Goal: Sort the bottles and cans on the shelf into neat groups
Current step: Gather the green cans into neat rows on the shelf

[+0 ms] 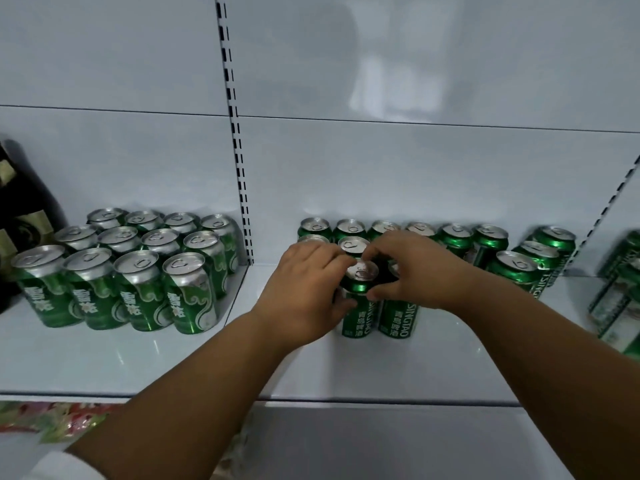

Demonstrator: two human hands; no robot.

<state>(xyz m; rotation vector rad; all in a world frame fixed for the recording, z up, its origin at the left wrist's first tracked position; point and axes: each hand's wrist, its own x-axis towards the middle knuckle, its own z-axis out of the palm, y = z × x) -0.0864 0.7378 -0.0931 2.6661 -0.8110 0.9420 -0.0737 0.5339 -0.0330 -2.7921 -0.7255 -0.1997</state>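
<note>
Both hands work at the middle bay of the white shelf (346, 368), on the front cans of the Tsingtao group. Left hand (304, 292): fingers curled over a can that it hides almost wholly, thumb against the side of the front can (358, 299); gripping. Right hand (412, 271): fingers and thumb curled, thumb tip at the shoulder of the same front can, palm covering the top of the neighbouring can (398, 317) just right of it; whether it grips that one I cannot tell for sure.

Between the two hands and just beyond: one can top (354, 244) showing. Beyond the hands, against the back panel: a row of Tsingtao cans (401, 232). Right of the right hand: three more cans (530, 258) in a slanted line, apart from the row.

Well left of the left hand, past the slotted upright (239, 161): a tidy block of silver-shouldered green cans (131, 258), upright and touching. Further left, dark bottles (24, 216) at the frame edge.
</note>
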